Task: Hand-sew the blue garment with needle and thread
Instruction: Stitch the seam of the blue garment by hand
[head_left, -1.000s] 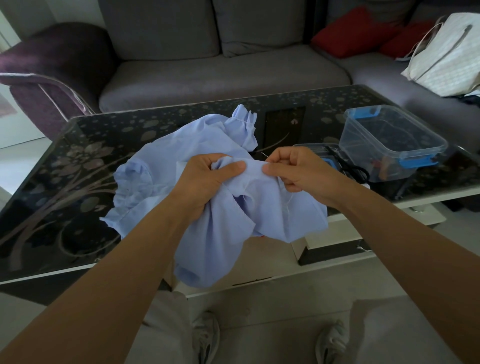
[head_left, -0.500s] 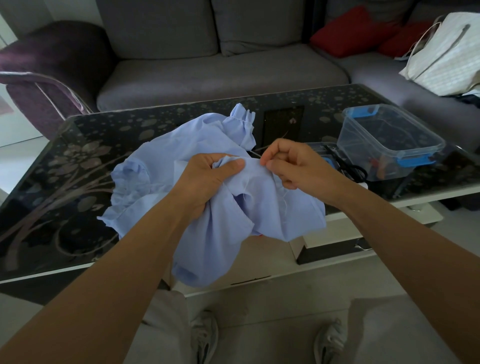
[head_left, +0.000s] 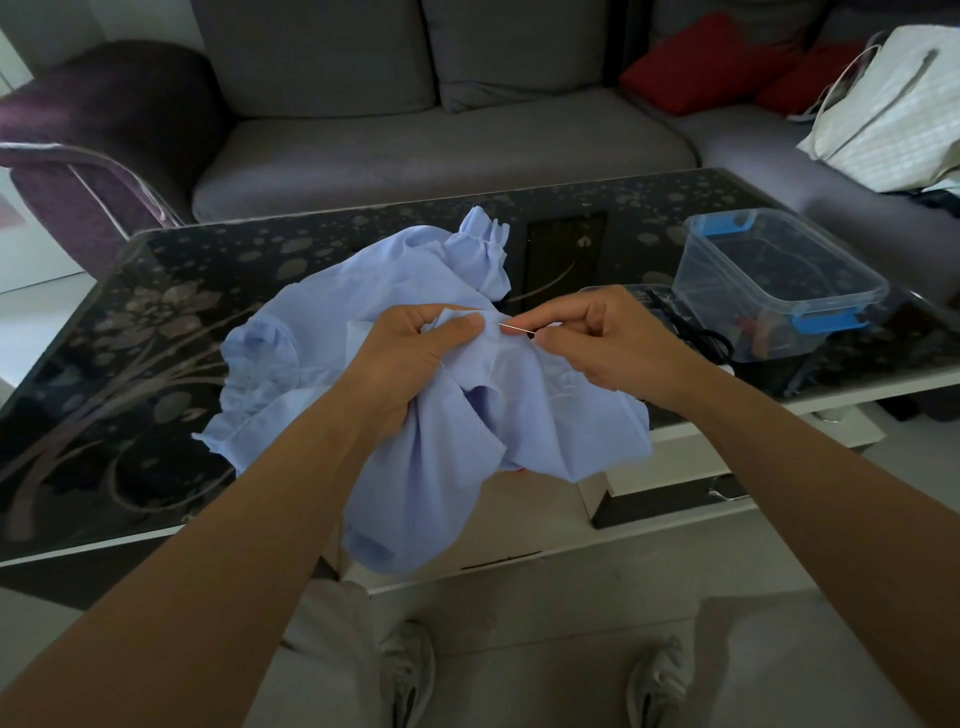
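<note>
1. A crumpled light blue fabric garment (head_left: 441, 467) lay bunched on the near edge of a black glass coffee table with a pale flower pattern (head_left: 130, 338). Its lower part hung over the edge toward the person's knees. A gathered, ruffled cuff stood up on its far side.
2. The left hand (head_left: 410, 358) gripped a raised fold of the garment. The thumb was pressed flat on top of the cloth and the fingers were curled underneath.
3. The right hand (head_left: 613, 343) pinched a thin silver metal needle (head_left: 517, 328) between thumb and forefinger, with the other fingers curled in.
4. The needle lay almost level, and its tip met the held fold just beside the left thumb. Whether the tip had entered the cloth could not be told.
5. The thread was too fine to make out.
6. A clear plastic storage box with blue clip latches (head_left: 779, 280) stood open-topped on the table, to the right of the hands.
7. A pair of black-handled scissors (head_left: 714, 343) lay just beside the box, between it and the right hand.
8. A grey fabric sofa (head_left: 441, 145) stood behind the table. Two red cushions (head_left: 691, 62) and a white cloth tote bag (head_left: 893, 109) were at its right end.
9. A dark purple upholstered armrest (head_left: 104, 114) was at the left.
10. Pale trousers and grey sneakers (head_left: 410, 670) showed below the table edge, on a light floor.
</note>
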